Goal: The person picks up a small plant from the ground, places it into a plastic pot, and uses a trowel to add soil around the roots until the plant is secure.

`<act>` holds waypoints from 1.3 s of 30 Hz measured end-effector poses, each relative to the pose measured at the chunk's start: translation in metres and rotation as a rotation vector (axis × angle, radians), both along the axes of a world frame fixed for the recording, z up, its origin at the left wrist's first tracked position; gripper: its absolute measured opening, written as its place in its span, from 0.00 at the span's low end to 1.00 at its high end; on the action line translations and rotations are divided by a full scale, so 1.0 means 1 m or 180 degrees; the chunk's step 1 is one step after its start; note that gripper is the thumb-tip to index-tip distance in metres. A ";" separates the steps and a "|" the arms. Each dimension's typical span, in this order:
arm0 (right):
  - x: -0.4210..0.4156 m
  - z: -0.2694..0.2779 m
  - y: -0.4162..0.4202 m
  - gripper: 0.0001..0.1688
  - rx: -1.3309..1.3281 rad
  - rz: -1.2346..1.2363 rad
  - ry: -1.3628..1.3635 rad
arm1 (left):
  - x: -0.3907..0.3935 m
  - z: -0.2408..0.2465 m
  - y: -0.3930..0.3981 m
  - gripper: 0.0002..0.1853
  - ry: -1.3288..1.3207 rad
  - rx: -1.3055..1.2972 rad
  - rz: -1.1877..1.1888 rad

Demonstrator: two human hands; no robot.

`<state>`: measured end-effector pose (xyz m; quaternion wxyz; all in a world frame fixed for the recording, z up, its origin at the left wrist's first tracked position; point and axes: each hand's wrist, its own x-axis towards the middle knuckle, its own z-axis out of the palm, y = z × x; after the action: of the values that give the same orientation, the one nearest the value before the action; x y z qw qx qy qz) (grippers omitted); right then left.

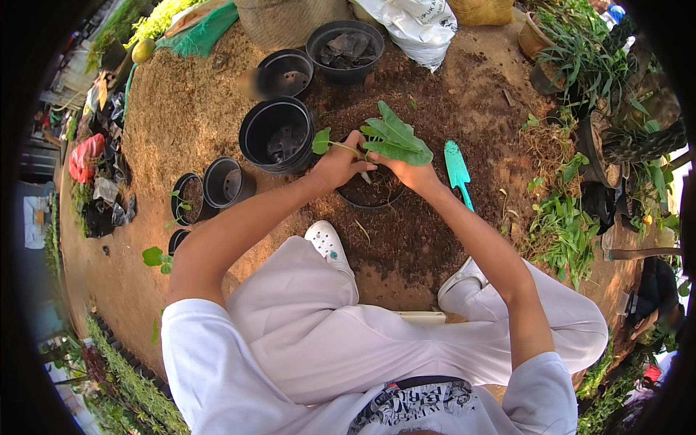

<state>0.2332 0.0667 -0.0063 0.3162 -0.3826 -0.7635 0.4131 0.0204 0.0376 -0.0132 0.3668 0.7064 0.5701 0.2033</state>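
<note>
A leafy green plant (399, 137) with broad leaves is held over a black plastic pot (363, 206) on the ground before me. My left hand (341, 162) pinches its stem from the left, near a smaller leaf (321, 141) that sticks out past the fingers. From the right, my right hand (405, 169) grips the same plant low down, under the large leaves. Pale stem or root shows below the fingers, above dark soil and fine roots in the pot. My hands hide part of the pot's rim. A turquoise hand trowel (458, 167) lies on the soil, right of my right hand.
Black plastic pots, including a stacked group (276, 136) and a wide one (345, 51), stand left and ahead. A white sack (416, 30) bearing writing is at the back. Uprooted greenery (565, 234) lies right. My clog-shod feet (329, 244) flank the work area.
</note>
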 end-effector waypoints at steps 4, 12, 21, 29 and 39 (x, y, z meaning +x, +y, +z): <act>0.023 -0.049 0.011 0.19 0.1281 0.0127 -0.0922 | 0.009 0.027 0.006 0.26 -0.0094 -0.0423 -0.0161; 0.010 -0.041 0.016 0.19 0.0538 0.0414 0.0615 | 0.002 -0.002 0.025 0.19 -0.0535 0.0546 -0.1057; 0.028 -0.019 0.010 0.13 0.0992 0.0497 -0.0600 | 0.001 0.012 0.022 0.15 -0.0370 -0.0405 -0.0447; 0.135 -0.029 0.022 0.21 -0.0090 -0.1129 -0.1966 | -0.001 0.016 0.006 0.14 -0.0330 0.0776 -0.0326; 0.218 -0.120 -0.018 0.25 -0.1289 -0.1136 -0.2962 | -0.028 -0.011 0.015 0.16 0.0795 0.1221 -0.1332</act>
<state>0.4513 0.0485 -0.1267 -0.0704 -0.7024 -0.6511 0.2787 -0.0075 0.0522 -0.0245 0.1878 0.8844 0.4042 0.1388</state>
